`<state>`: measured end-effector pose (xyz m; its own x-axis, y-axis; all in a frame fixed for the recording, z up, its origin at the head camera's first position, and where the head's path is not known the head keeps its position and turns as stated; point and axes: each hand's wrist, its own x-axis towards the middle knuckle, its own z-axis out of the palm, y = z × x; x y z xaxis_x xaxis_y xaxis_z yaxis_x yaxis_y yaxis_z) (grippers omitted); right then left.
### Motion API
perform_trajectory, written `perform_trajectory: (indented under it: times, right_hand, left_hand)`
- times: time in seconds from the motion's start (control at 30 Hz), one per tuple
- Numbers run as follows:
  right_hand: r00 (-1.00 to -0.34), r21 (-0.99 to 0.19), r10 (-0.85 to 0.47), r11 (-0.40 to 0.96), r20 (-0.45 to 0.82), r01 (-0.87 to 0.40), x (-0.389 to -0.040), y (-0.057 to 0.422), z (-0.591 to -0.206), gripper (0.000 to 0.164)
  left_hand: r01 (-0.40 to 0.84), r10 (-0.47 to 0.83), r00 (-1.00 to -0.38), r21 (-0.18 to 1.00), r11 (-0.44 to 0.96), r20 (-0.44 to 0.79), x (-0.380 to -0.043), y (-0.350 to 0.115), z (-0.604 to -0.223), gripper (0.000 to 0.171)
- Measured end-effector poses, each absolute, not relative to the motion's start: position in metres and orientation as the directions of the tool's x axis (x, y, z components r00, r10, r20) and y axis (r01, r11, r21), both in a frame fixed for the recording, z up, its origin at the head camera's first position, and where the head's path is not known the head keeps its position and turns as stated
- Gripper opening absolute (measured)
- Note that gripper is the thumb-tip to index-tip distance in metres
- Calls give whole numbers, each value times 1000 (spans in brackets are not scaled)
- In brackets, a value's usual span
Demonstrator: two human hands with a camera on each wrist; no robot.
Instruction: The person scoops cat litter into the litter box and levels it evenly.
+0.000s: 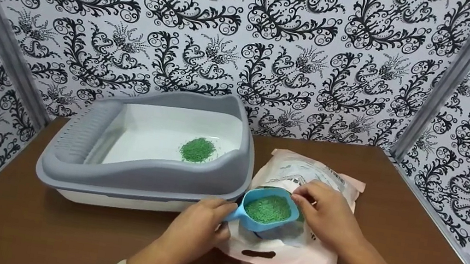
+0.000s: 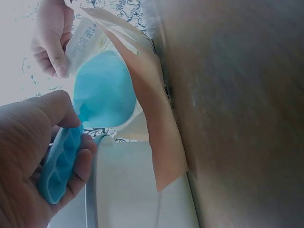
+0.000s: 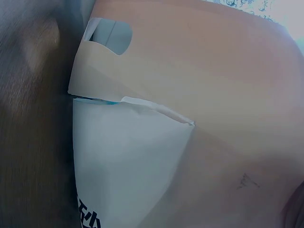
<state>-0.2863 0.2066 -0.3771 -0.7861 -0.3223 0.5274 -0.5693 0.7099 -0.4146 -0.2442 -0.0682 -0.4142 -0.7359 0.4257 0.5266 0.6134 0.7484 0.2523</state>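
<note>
Scroll-patterned walls with grey corner strips border a brown table.

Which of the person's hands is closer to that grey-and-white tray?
Left. The left hand, gripping the blue scoop, is just in front of the tray, near its right end; the right hand is farther right, at the bag.

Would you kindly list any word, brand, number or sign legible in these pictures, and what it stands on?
Nothing reads for certain; all print seen is on the bag:
Tilted lettering, left wrist view: too washed out.
Black characters, right wrist view: cut off by the edge.
Small print, head view: too small.
Scoop and litter tray: no text visible.
</note>
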Motion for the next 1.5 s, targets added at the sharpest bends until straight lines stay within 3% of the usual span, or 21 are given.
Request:
perform_trajectory:
  times: [0.33,0.73,1.03,1.27,1.5]
  right_hand:
    - [-784,-419,-325,704,529,-574,-286,207,-377,5]
    - [-767,-406,-340,693,545,-595,-287,208,-379,6]
    - [-779,-415,-320,704,539,-577,-287,207,-379,5]
    - [-779,-423,-311,700,545,-575,-287,206,-380,6]
    - [-774,-428,-307,692,554,-581,-287,206,-382,8]
  left_hand:
    - [623,412,-692,202,755,592,-240,-77,-415,41]
    - [595,378,-711,221,773,593,-235,-81,-404,39]
    - [604,338,-678,232,763,652,-226,-94,-400,38]
    - [593,304,-688,270,758,658,-218,-111,-399,37]
    - [574,259,-675,272,772,691,-213,-132,-388,43]
